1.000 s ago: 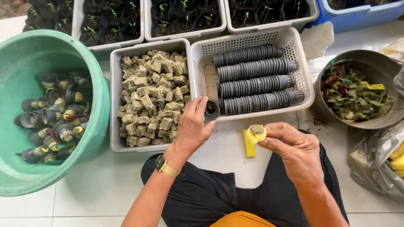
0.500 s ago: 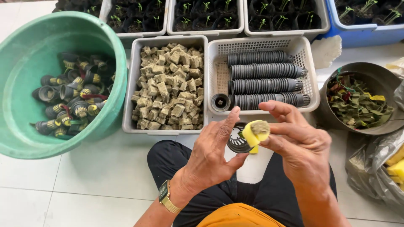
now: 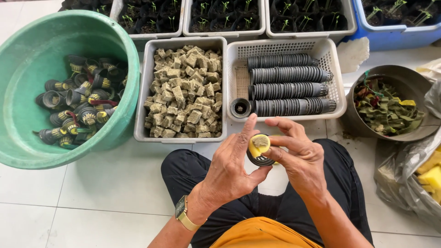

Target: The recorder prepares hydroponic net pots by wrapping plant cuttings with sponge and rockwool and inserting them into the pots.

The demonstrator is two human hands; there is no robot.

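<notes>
Yellow foam piece [image 3: 259, 144], soft and rolled, sits in mouth of a small black slotted cup [image 3: 260, 158]; cup body mostly hidden by fingers, only lower rim visible. Left hand [image 3: 232, 170] closed round cup from the left, thumb under, index raised straight; right hand [image 3: 298, 156] pinching foam and cup from the right, fingertips on the yellow. Both held above lap, black trousers, orange cloth at btm edge cut off. Grey crate [image 3: 142, 87] holds rough tan fibrous cubes [image 3: 183, 92]; white perforated basket [image 3: 333, 69] holds ribbed black cup stacks [image 3: 287, 89] lying sideways, one loose cup at front left. Green plastic tub [image 3: 27, 59], left edge cut off, holds finished cups w/ yellow inserts; detail hard to make out. Metal bowl [image 3: 409, 76] w/ dried leaves at right; clear bag [image 3: 404, 179] w/ yellow foam partly out of frame. Seedling trays [image 3: 229, 14] at top cropped.
</notes>
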